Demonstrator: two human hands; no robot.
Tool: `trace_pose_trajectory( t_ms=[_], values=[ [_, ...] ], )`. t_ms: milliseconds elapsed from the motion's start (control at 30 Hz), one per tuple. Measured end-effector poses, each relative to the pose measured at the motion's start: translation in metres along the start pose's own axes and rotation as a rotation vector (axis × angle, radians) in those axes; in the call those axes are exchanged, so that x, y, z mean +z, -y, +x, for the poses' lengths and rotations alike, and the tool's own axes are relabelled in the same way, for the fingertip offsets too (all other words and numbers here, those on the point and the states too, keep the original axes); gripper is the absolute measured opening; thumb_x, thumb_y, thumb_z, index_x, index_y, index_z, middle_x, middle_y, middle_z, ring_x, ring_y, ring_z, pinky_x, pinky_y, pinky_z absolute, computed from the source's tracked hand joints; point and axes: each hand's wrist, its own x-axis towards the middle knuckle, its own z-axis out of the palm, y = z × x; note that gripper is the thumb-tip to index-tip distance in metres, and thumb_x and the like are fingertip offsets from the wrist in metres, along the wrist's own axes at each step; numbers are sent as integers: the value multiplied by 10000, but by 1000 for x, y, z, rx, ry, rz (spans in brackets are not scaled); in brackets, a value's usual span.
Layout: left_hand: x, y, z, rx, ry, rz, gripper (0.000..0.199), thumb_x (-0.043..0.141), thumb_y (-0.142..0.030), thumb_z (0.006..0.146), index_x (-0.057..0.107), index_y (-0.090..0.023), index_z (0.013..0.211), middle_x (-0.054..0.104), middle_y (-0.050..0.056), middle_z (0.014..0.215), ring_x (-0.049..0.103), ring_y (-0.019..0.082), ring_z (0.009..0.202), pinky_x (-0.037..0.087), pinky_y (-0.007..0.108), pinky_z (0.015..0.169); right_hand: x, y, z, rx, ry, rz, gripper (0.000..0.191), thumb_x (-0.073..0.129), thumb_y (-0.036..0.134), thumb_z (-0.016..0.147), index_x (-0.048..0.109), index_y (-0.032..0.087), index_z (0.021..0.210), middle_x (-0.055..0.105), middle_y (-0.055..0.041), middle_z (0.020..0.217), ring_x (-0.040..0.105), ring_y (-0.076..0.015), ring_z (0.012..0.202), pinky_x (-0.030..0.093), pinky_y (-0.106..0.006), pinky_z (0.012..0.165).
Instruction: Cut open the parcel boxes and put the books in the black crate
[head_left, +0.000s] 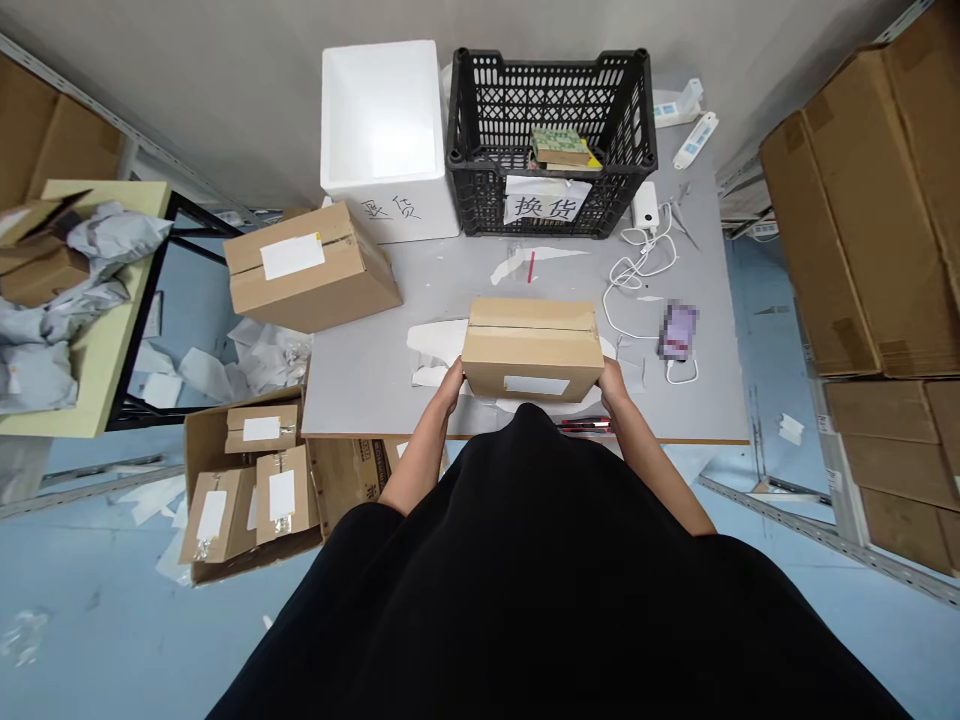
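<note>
Left hand (451,385) and right hand (611,380) in a two-sided grip, pressing the ends of a taped cardboard box (531,345) between them, white label facing the wearer. Box sits over paper scraps (436,342) on grey counter (352,385); black crate (551,145) beyond, phone (678,332) right.

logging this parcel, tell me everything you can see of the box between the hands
The cardboard box is plain brown, oblong and closed, a long side facing the camera. A seam runs lengthwise along the top. A white label, unreadable at this size, sits on that near side. The left hand holds its left end, the right hand its right. It looks level, near the front edge of the grey table, over scraps of white paper; whether it rests on them is unclear.
</note>
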Motion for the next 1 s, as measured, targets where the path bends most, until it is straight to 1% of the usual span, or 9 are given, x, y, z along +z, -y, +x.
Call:
trace_pose_trajectory(
  t_ms=[133,267,433,533,633,733,833,900,1000],
  values=[
    [-3,-14,-16,-13,51,85,386,444,-448,905,662,-247,1152,721,50,1112,617,208,1091,499,353,958,-5,32,-7,108,-3,-127,137,578,350,699,556,215,699,586,12,602,541,-154,666,474,-267,622],
    [-3,-21,-18,-140,33,190,419,434,-548,910,664,-251,1097,727,52,983,641,214,953,531,345,847,-2,45,-6,242,52,-234,131,577,320,735,599,198,777,587,-2,586,549,-148,634,498,-273,622],
    [-3,-23,-7,-328,-33,256,613,414,-742,869,681,-198,958,720,110,832,660,244,776,540,360,728,2,38,9,349,123,-287,80,572,267,746,580,201,788,549,13,553,527,-137,566,510,-266,566],
    [-3,-28,2,-363,-56,301,686,448,-812,818,681,-175,918,713,137,774,674,262,696,548,385,709,2,35,20,392,115,-307,70,570,268,774,552,201,773,494,30,509,473,-120,502,500,-260,534],
    [-2,-34,10,-401,-55,332,708,472,-840,786,680,-169,869,694,142,692,689,287,648,556,411,696,3,38,30,425,129,-327,129,574,304,807,528,208,733,428,43,458,417,-113,456,502,-275,517],
    [-3,-37,17,-452,-51,362,698,482,-852,769,666,-179,786,664,141,605,706,320,646,561,429,686,3,41,36,468,156,-354,191,603,344,816,524,211,703,415,38,439,408,-119,443,519,-306,519],
    [-4,-35,22,-500,-48,381,683,480,-847,774,643,-185,737,651,151,581,720,352,675,565,454,693,4,39,39,499,158,-380,208,637,353,800,530,209,694,428,31,441,429,-128,450,538,-326,534],
    [-4,-33,26,-520,-58,378,673,496,-843,769,632,-185,732,651,158,585,725,368,703,566,469,702,5,36,39,503,148,-388,197,646,345,793,537,207,705,446,26,454,453,-133,463,544,-322,541],
    [-4,-31,31,-502,-99,358,667,507,-845,764,629,-188,759,656,157,603,730,374,778,566,469,732,4,31,40,483,129,-377,185,620,342,814,534,206,723,464,22,477,457,-128,467,543,-303,544]
  ],
)
